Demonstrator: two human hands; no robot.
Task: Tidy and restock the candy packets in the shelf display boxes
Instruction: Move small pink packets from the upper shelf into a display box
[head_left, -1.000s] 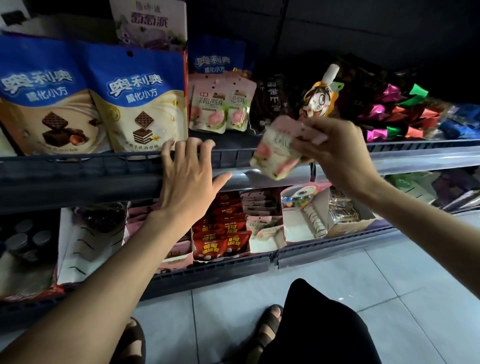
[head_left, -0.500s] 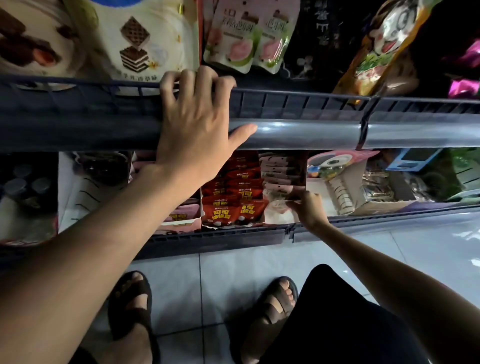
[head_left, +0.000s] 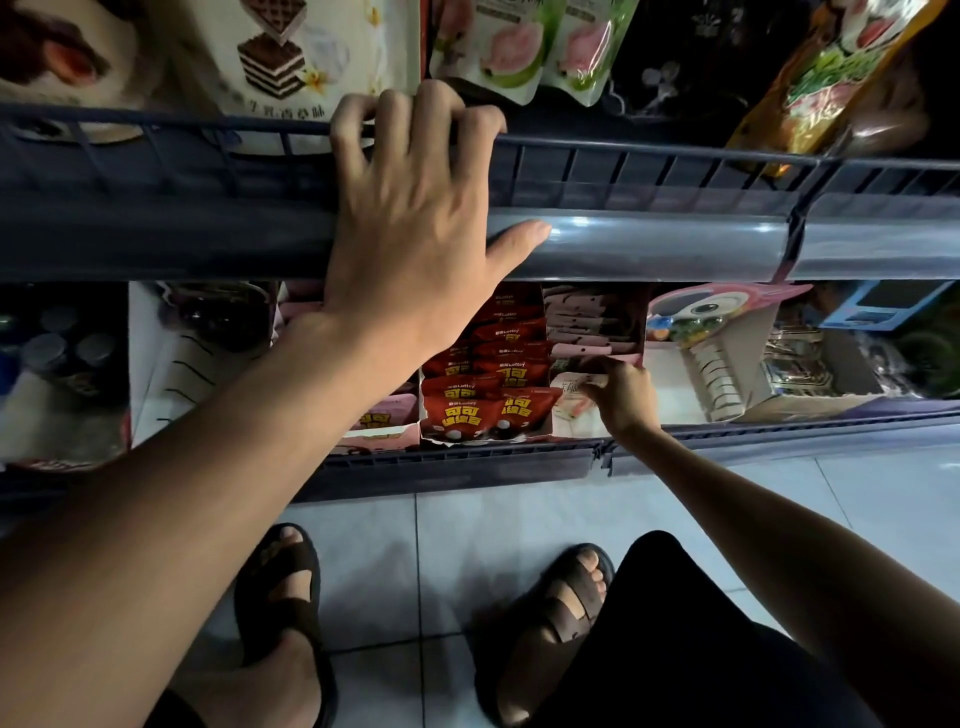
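Pink-white candy packet (head_left: 574, 397), centre frame, pinched in my right hand (head_left: 621, 397) and pushed into its display box (head_left: 631, 358); left hand (head_left: 415, 218) clamps the upper shelf rail (head_left: 675, 244), bracing me, I reckon.

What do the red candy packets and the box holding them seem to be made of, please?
The red candy packets look like glossy plastic film: they crinkle and catch light. Their display box looks like thin matte cardboard, with a torn, ragged front edge.
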